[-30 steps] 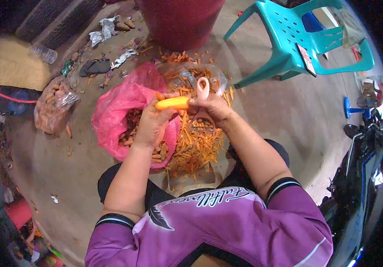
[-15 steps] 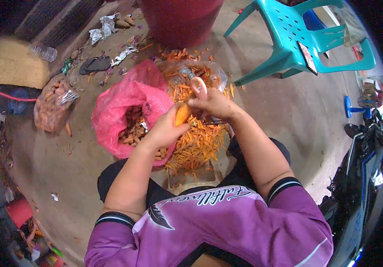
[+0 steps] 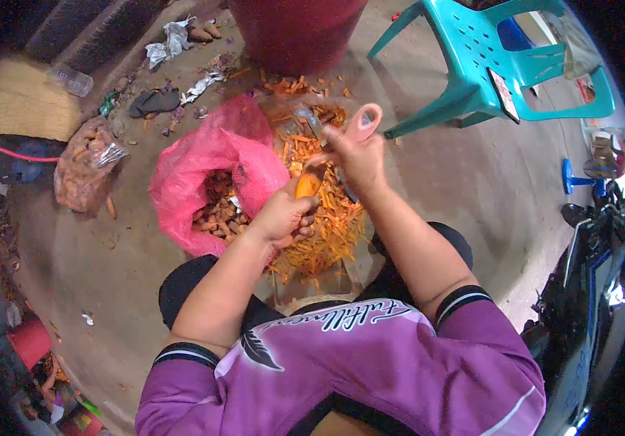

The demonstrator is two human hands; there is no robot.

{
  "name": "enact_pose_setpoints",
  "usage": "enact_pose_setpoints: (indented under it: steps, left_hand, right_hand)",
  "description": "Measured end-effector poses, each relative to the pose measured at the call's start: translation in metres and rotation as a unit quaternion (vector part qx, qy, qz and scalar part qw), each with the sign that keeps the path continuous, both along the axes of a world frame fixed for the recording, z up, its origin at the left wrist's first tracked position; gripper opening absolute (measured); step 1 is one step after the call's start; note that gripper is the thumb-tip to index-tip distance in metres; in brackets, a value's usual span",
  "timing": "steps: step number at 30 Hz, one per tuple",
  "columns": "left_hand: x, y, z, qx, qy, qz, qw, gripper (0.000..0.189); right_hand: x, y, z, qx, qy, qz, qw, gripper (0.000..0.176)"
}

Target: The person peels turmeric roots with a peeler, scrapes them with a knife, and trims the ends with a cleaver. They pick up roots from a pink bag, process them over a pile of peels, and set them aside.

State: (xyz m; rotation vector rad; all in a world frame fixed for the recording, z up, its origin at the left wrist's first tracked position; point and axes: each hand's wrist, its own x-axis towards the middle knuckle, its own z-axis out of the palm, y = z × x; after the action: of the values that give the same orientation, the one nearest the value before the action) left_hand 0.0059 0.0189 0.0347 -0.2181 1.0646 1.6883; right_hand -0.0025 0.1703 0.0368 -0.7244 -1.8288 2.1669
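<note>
My left hand is wrapped round an orange root vegetable, its bare end pointing up and away. Just to the right and above, my right hand grips a tool with a pink looped handle; its working end is blurred. Orange strips lie heaped below both hands. Left of the heap, an open pink mesh sack holds brownish roots.
A dark red tub stands beyond the heap. At the upper right is a teal plastic chair with a phone on it. A bag of roots and a sandal lie left. A motorbike is at right.
My right hand and the tool have moved right and away from the vegetable. My left hand has shifted slightly right and down, with the vegetable still in it.
</note>
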Motion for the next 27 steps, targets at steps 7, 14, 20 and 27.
enact_pose_setpoints:
  steps: [7,14,20,27]
  left_hand:
    - [0.004,0.003,-0.005,-0.018,0.014,0.005,1.0,0.038]
    - [0.007,0.002,0.002,0.019,0.011,-0.023,1.0,0.028]
    - [0.0,-0.005,0.002,0.069,-0.129,0.024,0.989,0.013]
    - [0.0,-0.006,-0.005,0.113,-0.16,0.003,0.981,0.015]
  right_hand:
    - [-0.01,0.025,0.013,0.0,0.036,-0.057,0.998,0.022]
    - [-0.015,0.033,-0.01,0.119,0.031,-0.042,0.991,0.019]
    - [-0.003,0.002,0.015,-0.133,0.051,-0.06,0.988,0.019]
    - [-0.011,0.015,-0.015,-0.093,0.025,-0.038,0.995,0.021]
